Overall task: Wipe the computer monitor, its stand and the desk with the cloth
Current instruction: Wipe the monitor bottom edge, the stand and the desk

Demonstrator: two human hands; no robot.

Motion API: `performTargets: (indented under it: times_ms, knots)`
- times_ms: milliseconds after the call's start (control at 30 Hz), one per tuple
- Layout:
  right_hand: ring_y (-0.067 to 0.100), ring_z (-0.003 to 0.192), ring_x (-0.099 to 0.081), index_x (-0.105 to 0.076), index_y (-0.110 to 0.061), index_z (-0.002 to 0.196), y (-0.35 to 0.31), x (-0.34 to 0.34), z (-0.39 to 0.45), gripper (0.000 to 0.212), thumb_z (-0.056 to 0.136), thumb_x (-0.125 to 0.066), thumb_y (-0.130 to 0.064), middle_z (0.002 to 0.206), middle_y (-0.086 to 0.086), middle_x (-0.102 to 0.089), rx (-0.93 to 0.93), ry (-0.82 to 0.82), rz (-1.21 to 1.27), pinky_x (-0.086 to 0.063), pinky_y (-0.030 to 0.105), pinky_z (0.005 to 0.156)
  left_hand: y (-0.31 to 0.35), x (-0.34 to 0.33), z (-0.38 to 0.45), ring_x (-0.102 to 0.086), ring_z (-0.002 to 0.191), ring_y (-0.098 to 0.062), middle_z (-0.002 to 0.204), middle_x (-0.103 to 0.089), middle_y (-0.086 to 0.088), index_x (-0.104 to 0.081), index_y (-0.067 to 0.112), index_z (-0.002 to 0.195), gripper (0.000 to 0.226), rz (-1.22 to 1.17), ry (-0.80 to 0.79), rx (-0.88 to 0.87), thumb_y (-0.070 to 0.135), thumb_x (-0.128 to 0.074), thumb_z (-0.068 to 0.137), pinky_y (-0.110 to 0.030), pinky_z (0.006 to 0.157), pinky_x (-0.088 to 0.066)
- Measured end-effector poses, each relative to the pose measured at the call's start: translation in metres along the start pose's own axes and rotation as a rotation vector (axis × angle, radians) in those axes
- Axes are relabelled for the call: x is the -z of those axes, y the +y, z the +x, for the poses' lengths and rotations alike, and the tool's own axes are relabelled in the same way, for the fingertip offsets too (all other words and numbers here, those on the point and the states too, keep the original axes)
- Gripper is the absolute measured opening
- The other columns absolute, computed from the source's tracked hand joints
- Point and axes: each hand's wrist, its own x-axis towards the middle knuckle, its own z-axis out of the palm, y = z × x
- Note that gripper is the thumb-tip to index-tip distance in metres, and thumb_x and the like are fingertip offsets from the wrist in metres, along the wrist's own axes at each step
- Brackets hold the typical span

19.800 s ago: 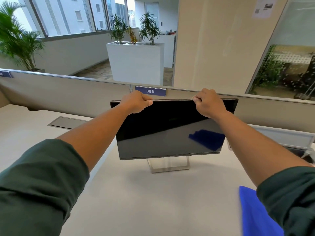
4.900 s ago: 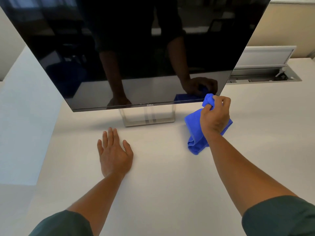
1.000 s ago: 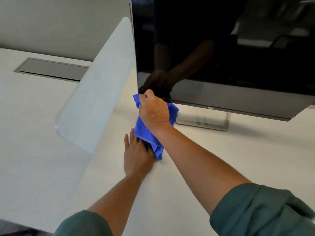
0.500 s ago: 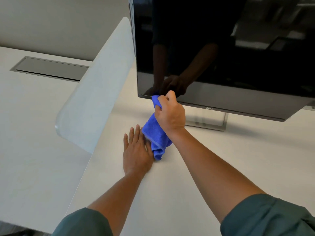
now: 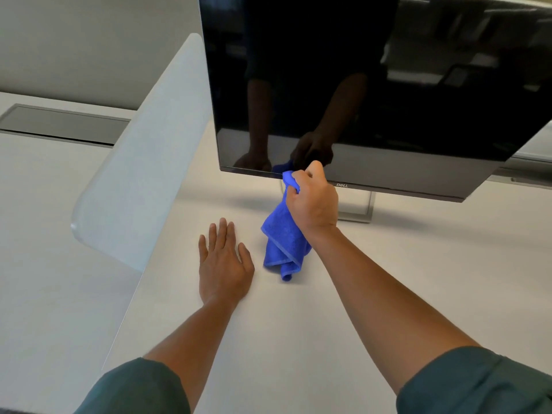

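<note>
A black monitor (image 5: 358,85) with a dark screen stands on a silver open-frame stand (image 5: 360,207) on the pale desk (image 5: 298,324). My right hand (image 5: 313,201) grips a bunched blue cloth (image 5: 283,243) and holds its top against the monitor's bottom edge, just left of the logo. The rest of the cloth hangs down to the desk. My left hand (image 5: 222,261) lies flat on the desk with fingers spread, a little left of the cloth. The stand is partly hidden behind my right hand.
A frosted white divider panel (image 5: 143,162) rises along the desk's left side, close to the monitor's left edge. A grey cable hatch (image 5: 62,124) is set into the neighbouring desk at far left. A beige partition wall stands behind.
My right hand has slid the cloth to the right along the monitor's bottom edge, from the left corner towards the logo. My left hand has stayed flat on the desk.
</note>
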Motion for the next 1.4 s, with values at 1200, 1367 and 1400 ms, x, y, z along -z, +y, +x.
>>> performTargets:
  times_ms: [1200,1367,1400]
  knots:
    - [0.001,0.09,-0.055,-0.059,-0.031,0.112,0.118,0.11,-0.068,0.026,0.087,-0.067,-0.026,0.106,-0.016,-0.056,-0.388,-0.299,0.463,-0.039,0.009,0.07,0.092,0.033,-0.008,-0.057,0.105,-0.003,0.125,-0.063,0.015,-0.063,0.032,0.121,0.039,-0.438,-0.229,-0.107,0.057,-0.047,0.095,-0.025,0.093,-0.045]
    - [0.004,0.093,-0.06,-0.065,-0.029,0.11,0.124,0.137,-0.068,0.027,0.085,-0.071,-0.023,0.105,-0.017,-0.066,-0.413,-0.404,0.6,-0.046,0.016,0.076,0.15,0.05,-0.014,-0.058,0.113,0.0,0.118,-0.064,0.021,-0.062,0.04,0.118,0.056,-0.737,-0.452,-0.22,0.078,-0.053,0.079,-0.032,0.098,-0.048]
    - [0.005,0.092,-0.062,-0.066,-0.03,0.109,0.126,0.142,-0.067,0.026,0.084,-0.072,-0.023,0.103,-0.016,-0.067,-0.42,-0.422,0.622,-0.048,0.019,0.077,0.161,0.053,-0.016,-0.058,0.112,-0.001,0.118,-0.063,0.022,-0.061,0.041,0.118,0.06,-0.755,-0.474,-0.231,0.082,-0.055,0.074,-0.031,0.096,-0.049]
